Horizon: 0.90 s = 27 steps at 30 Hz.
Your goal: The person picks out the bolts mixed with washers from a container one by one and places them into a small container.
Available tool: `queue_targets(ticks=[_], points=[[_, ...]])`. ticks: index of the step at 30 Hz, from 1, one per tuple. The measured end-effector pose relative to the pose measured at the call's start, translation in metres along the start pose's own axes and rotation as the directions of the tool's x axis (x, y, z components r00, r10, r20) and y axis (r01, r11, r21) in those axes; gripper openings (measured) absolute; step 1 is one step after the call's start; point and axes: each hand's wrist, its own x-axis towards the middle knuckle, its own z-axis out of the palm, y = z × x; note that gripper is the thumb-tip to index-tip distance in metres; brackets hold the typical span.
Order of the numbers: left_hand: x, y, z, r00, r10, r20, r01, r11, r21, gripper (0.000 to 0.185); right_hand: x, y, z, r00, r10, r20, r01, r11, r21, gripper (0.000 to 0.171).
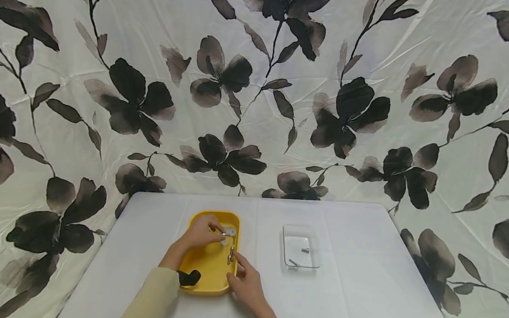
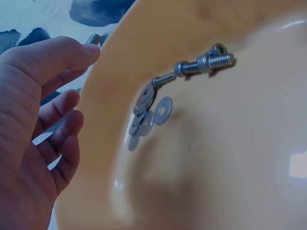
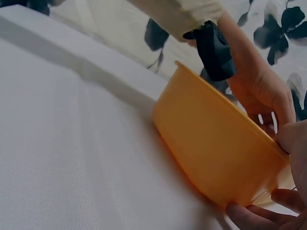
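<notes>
A bolt (image 2: 93,39), its threaded end showing, is pinched between the thumb and forefinger of my left hand (image 1: 202,232). That hand is over the upper part of a yellow tray (image 1: 204,277); its other fingers are loosely bent in the left wrist view (image 2: 36,110). Below it, flat washers (image 2: 163,110) lie in a cluster against the tray wall. Bolts (image 2: 220,61) with thicker collars lie in a line beside them. My right hand (image 1: 248,282) grips the tray's right side, thumb at the rim and fingers (image 3: 249,218) against the outer wall.
Right of the tray, a clear rectangular container (image 1: 313,266) holds two small screws (image 1: 305,250). Both stand on a white table (image 1: 353,264). A flowered cloth (image 1: 284,107) hangs behind the table. The left wrist carries a black strapped piece (image 3: 216,52) above the tray's rim.
</notes>
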Motion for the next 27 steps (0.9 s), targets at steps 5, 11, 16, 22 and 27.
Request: queue_targets(ticks=[5,11,16,22,27], points=[[-0.008,0.008,0.001,1.0,-0.012,-0.016,0.011,0.998,-0.059,0.011,-0.001,0.002,-0.001,1.0,0.004,0.008,-0.004,1.0,-0.017,0.059],[-0.014,0.023,0.0,0.998,0.047,-0.037,-0.051,0.992,-0.112,0.012,-0.002,-0.003,-0.009,0.999,-0.047,-0.027,0.047,0.999,-0.015,0.057],[-0.014,0.034,0.0,0.995,0.092,-0.038,-0.097,0.984,-0.153,0.012,-0.003,-0.012,-0.021,0.999,-0.034,-0.037,0.034,0.999,0.008,0.05],[-0.007,0.048,0.003,0.99,0.134,-0.038,-0.139,0.975,-0.174,0.008,-0.004,-0.014,-0.042,0.993,-0.073,-0.091,0.066,0.995,-0.072,0.04],[-0.002,0.059,0.008,0.989,0.145,-0.015,-0.145,0.969,-0.198,0.01,-0.006,-0.017,-0.064,0.982,-0.092,-0.167,0.071,0.989,-0.127,0.036]])
